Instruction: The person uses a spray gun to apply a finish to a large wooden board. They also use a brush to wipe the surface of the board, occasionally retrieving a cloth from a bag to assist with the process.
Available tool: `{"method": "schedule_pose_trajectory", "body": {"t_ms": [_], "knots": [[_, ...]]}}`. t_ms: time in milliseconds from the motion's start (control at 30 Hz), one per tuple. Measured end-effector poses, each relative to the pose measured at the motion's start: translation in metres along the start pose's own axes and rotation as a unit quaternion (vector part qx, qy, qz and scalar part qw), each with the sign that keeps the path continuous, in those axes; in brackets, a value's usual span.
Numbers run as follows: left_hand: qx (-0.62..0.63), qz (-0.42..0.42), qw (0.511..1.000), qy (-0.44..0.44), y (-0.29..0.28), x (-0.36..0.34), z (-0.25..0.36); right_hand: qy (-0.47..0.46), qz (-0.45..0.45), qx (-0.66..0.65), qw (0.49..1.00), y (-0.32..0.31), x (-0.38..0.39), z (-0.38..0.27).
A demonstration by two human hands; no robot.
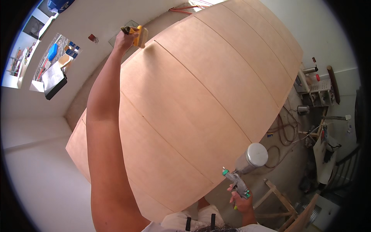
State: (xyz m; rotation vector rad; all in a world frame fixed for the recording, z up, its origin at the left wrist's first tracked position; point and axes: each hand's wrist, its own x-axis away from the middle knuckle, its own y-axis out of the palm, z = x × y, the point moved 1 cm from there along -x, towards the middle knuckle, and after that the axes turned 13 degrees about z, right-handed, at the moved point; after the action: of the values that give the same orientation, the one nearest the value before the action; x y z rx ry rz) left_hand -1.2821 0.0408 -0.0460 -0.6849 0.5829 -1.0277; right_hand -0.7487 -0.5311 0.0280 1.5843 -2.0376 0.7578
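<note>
I take the large plywood panel [193, 104] as my landmark; it fills the middle of the view, pale wood crossed by four thin grooves, and its far end is cut off by the upper rim.

My left hand [124, 38] reaches out to the panel's far left edge. Its fingers are clamped on a yellow-handled brush [138, 35], whose pale bristle block touches the panel surface at that edge. I cannot make out the bristle tips; they blend into the wood.

My right hand [241, 199] is off the panel's near right corner, apart from the wood. Its fingers are wrapped around the grip of a spray gun [243, 170]; the metal cup sits on top, tilted, with its round lid facing the camera. The nozzle end is too small to read, and I cannot tell whether the trigger is pressed.

Right of the panel, hoses [286, 131] lie coiled on the floor beside cluttered shelving [320, 91]; the items there are too small to identify. Near the right hand, a wooden trestle [282, 205] is partly cut off by the lower rim.
</note>
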Motion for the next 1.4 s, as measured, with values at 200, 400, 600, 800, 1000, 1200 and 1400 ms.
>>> {"method": "schedule_pose_trajectory", "body": {"t_ms": [200,400,600,800,1000,1200,1400], "knots": [[0.011,0.093,0.987,-0.128,-0.003,0.006,-0.041,0.004,-0.006,0.01,1.0,0.005,0.001,-0.009],[0.1,-0.05,0.99,-0.087,-0.053,0.036,-0.064,0.044,0.003,0.007,0.999,-0.004,0.007,-0.004],[-0.196,0.079,0.976,-0.058,-0.121,0.061,-0.163,0.033,0.004,-0.024,0.999,-0.011,0.015,0.006],[-0.26,0.043,0.952,0.152,-0.091,0.134,-0.106,0.032,0.018,-0.012,0.999,-0.016,0.022,0.005],[-0.14,-0.077,0.926,0.341,-0.001,0.441,0.02,-0.004,0.011,-0.012,1.0,-0.039,0.044,0.022],[0.1,-0.508,0.838,0.174,-0.025,0.791,0.117,-0.053,0.008,-0.022,0.998,-0.083,0.09,0.042],[0.245,-0.562,0.79,0.03,-0.069,0.945,0.112,-0.074,0.039,0.034,0.996,-0.102,0.133,0.091]]}}
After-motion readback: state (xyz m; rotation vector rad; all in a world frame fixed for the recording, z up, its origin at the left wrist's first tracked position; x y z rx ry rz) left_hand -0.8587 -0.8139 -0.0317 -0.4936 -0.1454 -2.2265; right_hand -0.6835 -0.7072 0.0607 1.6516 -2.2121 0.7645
